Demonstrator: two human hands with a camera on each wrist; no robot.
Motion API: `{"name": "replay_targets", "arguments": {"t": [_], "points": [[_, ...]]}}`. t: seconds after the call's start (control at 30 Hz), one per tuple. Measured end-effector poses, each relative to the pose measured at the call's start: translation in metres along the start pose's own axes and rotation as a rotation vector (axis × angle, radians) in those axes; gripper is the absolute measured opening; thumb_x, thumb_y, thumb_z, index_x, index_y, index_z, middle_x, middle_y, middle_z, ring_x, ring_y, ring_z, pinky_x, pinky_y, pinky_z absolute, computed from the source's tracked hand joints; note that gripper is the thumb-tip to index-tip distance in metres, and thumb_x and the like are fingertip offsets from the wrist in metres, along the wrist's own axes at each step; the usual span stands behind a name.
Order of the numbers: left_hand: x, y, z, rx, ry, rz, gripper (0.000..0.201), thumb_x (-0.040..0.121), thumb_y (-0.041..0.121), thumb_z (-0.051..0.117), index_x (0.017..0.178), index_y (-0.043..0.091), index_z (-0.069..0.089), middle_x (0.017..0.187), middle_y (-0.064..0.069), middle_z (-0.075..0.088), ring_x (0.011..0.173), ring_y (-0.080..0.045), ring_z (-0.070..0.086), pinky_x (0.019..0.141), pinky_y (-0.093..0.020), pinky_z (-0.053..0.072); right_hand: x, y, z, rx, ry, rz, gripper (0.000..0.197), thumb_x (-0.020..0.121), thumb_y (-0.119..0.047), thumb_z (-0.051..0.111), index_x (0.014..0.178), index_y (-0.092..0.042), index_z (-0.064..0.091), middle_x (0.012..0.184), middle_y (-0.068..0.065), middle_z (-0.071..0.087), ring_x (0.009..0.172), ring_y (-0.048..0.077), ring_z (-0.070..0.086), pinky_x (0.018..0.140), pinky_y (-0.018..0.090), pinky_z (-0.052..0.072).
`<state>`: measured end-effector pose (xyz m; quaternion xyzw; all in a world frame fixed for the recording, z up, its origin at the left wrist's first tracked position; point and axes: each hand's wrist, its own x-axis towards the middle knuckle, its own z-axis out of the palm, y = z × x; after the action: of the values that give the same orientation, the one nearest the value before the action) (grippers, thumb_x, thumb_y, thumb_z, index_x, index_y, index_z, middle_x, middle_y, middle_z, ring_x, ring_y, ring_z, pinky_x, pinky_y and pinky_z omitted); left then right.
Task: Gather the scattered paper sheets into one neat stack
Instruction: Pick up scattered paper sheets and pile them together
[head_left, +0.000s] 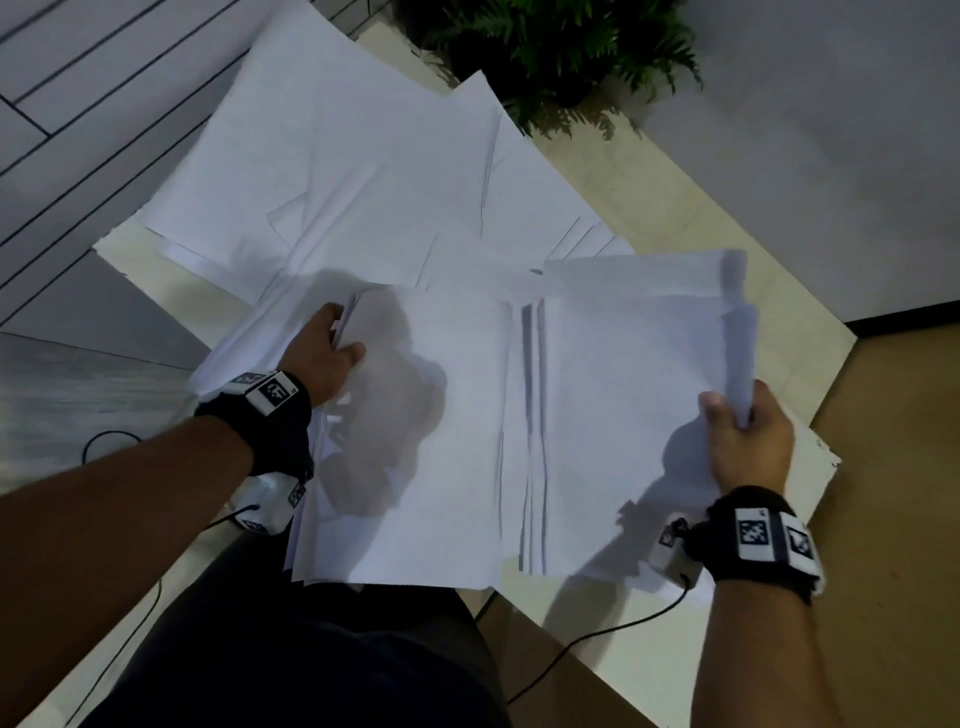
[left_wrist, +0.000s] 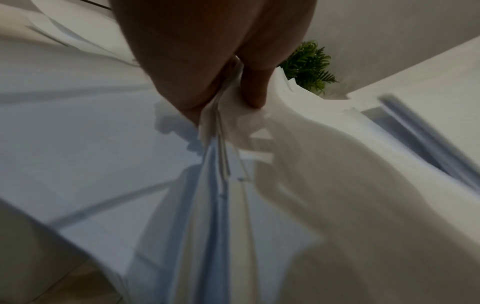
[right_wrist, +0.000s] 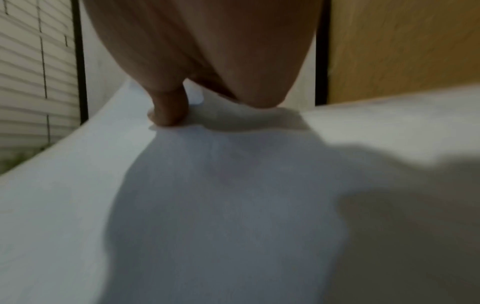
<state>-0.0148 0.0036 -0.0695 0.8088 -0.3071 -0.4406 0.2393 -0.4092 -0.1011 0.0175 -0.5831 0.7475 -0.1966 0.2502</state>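
Several white paper sheets (head_left: 457, 431) are held as a loose, uneven bundle in front of me, their edges staggered near the middle. My left hand (head_left: 332, 348) grips the bundle's left edge, thumb on top and fingers underneath; in the left wrist view that hand (left_wrist: 228, 96) pinches several sheet edges (left_wrist: 221, 144). My right hand (head_left: 743, 426) grips the right edge, where the paper (right_wrist: 207, 205) curls upward round my fingers. More white sheets (head_left: 337, 166) lie fanned out on the table (head_left: 675, 208) beyond the bundle.
A green fern plant (head_left: 556, 52) stands at the table's far end. The table's right edge (head_left: 821, 447) is just past my right hand, with brown floor (head_left: 893, 519) beyond. Black cables (head_left: 597, 639) trail from both wrists.
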Motion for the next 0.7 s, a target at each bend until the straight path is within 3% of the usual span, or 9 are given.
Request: {"name": "replay_targets", "arguments": {"t": [0.07, 0.13, 0.2, 0.27, 0.33, 0.4, 0.5, 0.6, 0.7], "points": [[0.0, -0.001, -0.001, -0.008, 0.021, 0.002, 0.03, 0.09, 0.013, 0.055, 0.118, 0.008, 0.046, 0.1, -0.008, 0.056, 0.087, -0.023, 0.053, 0.078, -0.031, 0.039, 0.005, 0.0, -0.021, 0.07, 0.09, -0.043, 0.013, 0.089, -0.017, 0.06, 0.09, -0.004, 0.058, 0.074, 0.011, 0.052, 0.069, 0.019, 0.046, 0.053, 0.029, 0.031], [-0.001, -0.001, -0.002, -0.025, 0.039, -0.006, 0.028, 0.091, 0.012, 0.054, 0.117, 0.006, 0.046, 0.099, -0.008, 0.054, 0.087, -0.023, 0.051, 0.078, -0.031, 0.037, 0.008, 0.001, -0.039, 0.153, 0.204, -0.072, 0.018, 0.086, -0.02, 0.061, 0.077, -0.006, 0.056, 0.059, -0.002, 0.051, 0.054, 0.005, 0.039, 0.049, 0.02, 0.031], [-0.002, -0.002, -0.005, -0.044, 0.057, -0.008, 0.028, 0.091, 0.011, 0.053, 0.118, 0.005, 0.045, 0.1, -0.008, 0.053, 0.088, -0.022, 0.05, 0.078, -0.03, 0.036, 0.009, -0.006, -0.05, 0.266, 0.289, -0.055, 0.027, 0.085, -0.023, 0.059, 0.062, -0.019, 0.045, 0.048, -0.011, 0.048, 0.044, 0.002, 0.034, 0.045, 0.014, 0.025], [-0.003, -0.004, -0.006, -0.05, 0.064, -0.008, 0.029, 0.092, 0.011, 0.052, 0.12, 0.005, 0.044, 0.102, -0.008, 0.053, 0.089, -0.021, 0.05, 0.079, -0.029, 0.036, 0.006, -0.017, -0.056, 0.391, 0.309, -0.045, 0.034, 0.085, -0.021, 0.055, 0.058, -0.027, 0.036, 0.045, -0.011, 0.041, 0.047, 0.001, 0.028, 0.046, 0.019, 0.023], [-0.004, -0.002, -0.004, -0.065, 0.068, -0.01, 0.03, 0.093, 0.012, 0.051, 0.122, 0.006, 0.044, 0.103, -0.006, 0.052, 0.09, -0.021, 0.049, 0.08, -0.029, 0.036, 0.001, -0.029, -0.06, 0.477, 0.299, -0.037, 0.026, 0.086, -0.023, 0.054, 0.063, -0.031, 0.044, 0.052, -0.018, 0.047, 0.053, 0.0, 0.038, 0.051, 0.018, 0.032], [-0.004, 0.003, -0.002, -0.102, 0.086, -0.012, 0.031, 0.093, 0.013, 0.051, 0.123, 0.007, 0.045, 0.103, -0.004, 0.052, 0.091, -0.02, 0.049, 0.081, -0.029, 0.037, 0.0, -0.035, -0.057, 0.53, 0.297, -0.021, 0.01, 0.088, -0.034, 0.059, 0.08, -0.029, 0.056, 0.073, -0.015, 0.059, 0.066, 0.004, 0.055, 0.061, 0.021, 0.045], [-0.004, 0.01, 0.003, -0.2, 0.123, -0.019, 0.031, 0.093, 0.013, 0.052, 0.123, 0.009, 0.047, 0.105, -0.004, 0.053, 0.093, -0.019, 0.05, 0.081, -0.029, 0.038, 0.009, -0.026, -0.028, 0.564, 0.194, 0.068, 0.032, 0.082, -0.051, 0.066, 0.095, -0.023, 0.065, 0.095, -0.004, 0.068, 0.093, 0.021, 0.066, 0.082, 0.035, 0.053], [-0.004, 0.013, 0.006, -0.252, 0.135, -0.026, 0.032, 0.093, 0.013, 0.053, 0.123, 0.008, 0.047, 0.115, -0.01, 0.058, 0.097, -0.021, 0.052, 0.083, -0.029, 0.04, 0.006, -0.027, 0.029, 0.478, -0.007, 0.156, 0.029, 0.093, -0.026, 0.056, 0.113, -0.007, 0.064, 0.112, 0.011, 0.069, 0.1, 0.022, 0.064, 0.083, 0.03, 0.051], [-0.006, 0.018, 0.01, -0.279, 0.121, -0.026, 0.036, 0.096, 0.018, 0.049, 0.13, 0.008, 0.046, 0.126, -0.01, 0.056, 0.11, -0.024, 0.054, 0.087, -0.027, 0.038, -0.011, -0.034, 0.084, 0.305, -0.184, 0.162, 0.034, 0.094, -0.025, 0.054, 0.119, -0.003, 0.061, 0.111, 0.012, 0.066, 0.102, 0.024, 0.062, 0.08, 0.025, 0.042]]}}
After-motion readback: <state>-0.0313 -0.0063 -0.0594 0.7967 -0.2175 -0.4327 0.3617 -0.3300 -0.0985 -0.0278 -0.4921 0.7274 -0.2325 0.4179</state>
